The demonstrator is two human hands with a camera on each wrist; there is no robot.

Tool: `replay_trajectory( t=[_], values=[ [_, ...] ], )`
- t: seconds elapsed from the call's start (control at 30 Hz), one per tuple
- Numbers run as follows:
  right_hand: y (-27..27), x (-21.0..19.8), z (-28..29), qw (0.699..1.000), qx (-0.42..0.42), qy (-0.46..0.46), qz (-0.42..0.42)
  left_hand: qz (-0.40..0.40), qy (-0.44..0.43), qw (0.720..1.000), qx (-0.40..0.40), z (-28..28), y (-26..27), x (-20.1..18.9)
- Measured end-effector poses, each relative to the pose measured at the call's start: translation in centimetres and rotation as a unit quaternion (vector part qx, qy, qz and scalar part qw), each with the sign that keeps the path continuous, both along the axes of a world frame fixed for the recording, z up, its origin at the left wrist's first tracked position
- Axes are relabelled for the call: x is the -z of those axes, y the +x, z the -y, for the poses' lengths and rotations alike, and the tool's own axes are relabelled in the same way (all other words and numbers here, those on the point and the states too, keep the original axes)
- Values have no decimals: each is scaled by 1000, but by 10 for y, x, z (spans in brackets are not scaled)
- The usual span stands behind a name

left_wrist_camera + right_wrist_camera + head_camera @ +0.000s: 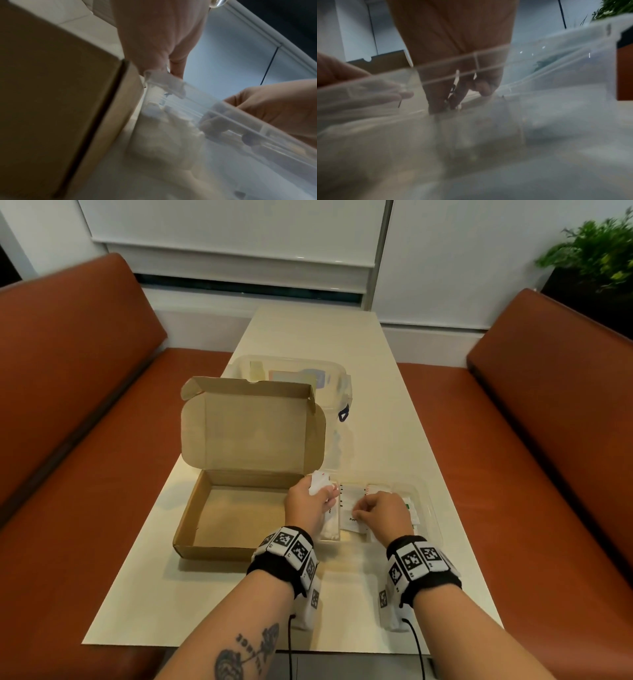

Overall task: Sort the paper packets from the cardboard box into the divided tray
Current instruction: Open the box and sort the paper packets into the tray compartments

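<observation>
An open cardboard box (205,529) stands on the table with its lid up, and its visible floor looks bare. To its right sits a clear divided tray (430,518) with white paper packets in its compartments. My left hand (308,498) hovers over the tray's left end beside the box and grips a few white packets (318,481). My right hand (380,513) is over the tray's middle and pinches a white packet with black print (352,520). In the right wrist view that packet (453,89) stands edge-on between thumb and fingers, behind the tray's clear wall (556,67).
A clear lidded plastic container (329,392) stands behind the box. The cream table (342,344) runs away from me between two orange-brown benches (68,405). A potted plant (596,258) stands at the far right.
</observation>
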State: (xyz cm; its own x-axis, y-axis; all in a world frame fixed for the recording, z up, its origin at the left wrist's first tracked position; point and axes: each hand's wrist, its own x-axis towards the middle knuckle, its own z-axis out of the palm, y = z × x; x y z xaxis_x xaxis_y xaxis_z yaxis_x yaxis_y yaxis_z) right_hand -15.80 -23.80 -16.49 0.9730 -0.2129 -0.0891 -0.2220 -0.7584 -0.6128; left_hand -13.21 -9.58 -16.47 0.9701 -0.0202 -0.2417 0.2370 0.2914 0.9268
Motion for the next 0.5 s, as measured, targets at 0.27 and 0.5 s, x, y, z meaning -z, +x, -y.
replay_trajectory(
  t=[0.27,0.5],
  values=[
    [-2,6,-3,991,-47,-127,18,-4,21,1000,-1,0,1,0],
    [-2,1,-1,979,-79,-186,9,-3,14,1000,4,0,1,0]
  ],
)
